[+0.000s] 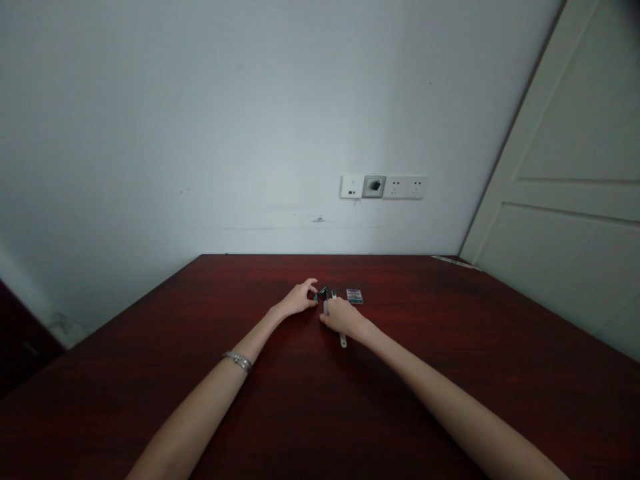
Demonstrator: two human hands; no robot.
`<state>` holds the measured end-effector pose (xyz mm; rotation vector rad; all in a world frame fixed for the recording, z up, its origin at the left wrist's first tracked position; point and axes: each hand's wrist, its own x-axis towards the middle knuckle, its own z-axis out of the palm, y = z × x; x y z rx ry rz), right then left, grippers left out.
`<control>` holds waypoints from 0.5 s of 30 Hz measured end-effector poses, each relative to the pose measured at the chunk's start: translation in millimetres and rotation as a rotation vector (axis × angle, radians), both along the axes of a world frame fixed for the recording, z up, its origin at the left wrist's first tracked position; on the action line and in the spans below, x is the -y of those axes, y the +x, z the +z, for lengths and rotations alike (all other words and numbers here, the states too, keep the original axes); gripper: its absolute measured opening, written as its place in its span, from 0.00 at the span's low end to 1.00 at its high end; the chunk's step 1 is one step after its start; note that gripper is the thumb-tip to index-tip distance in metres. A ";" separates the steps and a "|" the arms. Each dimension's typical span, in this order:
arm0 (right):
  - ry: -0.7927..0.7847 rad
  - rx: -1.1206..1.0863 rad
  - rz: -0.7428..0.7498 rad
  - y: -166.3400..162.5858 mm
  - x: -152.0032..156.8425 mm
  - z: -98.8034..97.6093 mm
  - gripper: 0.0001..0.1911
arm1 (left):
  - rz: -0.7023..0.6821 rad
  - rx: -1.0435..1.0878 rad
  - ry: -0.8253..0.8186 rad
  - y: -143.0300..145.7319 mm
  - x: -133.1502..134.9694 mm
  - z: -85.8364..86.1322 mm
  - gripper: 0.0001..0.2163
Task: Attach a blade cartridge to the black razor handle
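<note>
Near the middle of the table, my left hand (300, 297) has its thumb and fingers curled around the side of a small dark green object (323, 293), which looks like a little case with a raised flap. Right beside it, my right hand (342, 316) is closed, with a thin pale strip (325, 307) at its fingertips. Beneath that hand lies a slim grey handle (343, 341) with a hole in its near end; its middle is hidden. A small clear-topped case (355, 296) rests just beyond the right hand. The small parts are too tiny to identify surely.
The dark red wooden table (240, 413) reaches a pale wall (175, 133) at the back. A row of sockets and switches (384, 187) is mounted on that wall. A white panelled door (575, 200) stands at the right. A silver bracelet (239, 361) circles my left wrist.
</note>
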<state>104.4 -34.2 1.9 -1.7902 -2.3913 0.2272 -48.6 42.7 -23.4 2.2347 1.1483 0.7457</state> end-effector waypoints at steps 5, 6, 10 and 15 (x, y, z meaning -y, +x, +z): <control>0.048 -0.026 -0.008 7.6 -3.5 9.0 0.18 | 0.045 0.022 0.003 -5.5 -4.7 1.4 0.27; 0.066 -0.040 -0.025 11.6 -5.6 13.5 0.18 | 0.060 0.030 0.012 -8.2 -6.4 2.6 0.27; 0.094 -0.149 -0.099 35.2 -19.2 34.0 0.19 | 0.107 0.042 0.110 -19.1 -11.0 13.7 0.26; 0.122 -0.497 -0.072 60.8 -36.8 45.2 0.16 | 0.077 0.069 0.244 -16.6 -2.0 38.0 0.27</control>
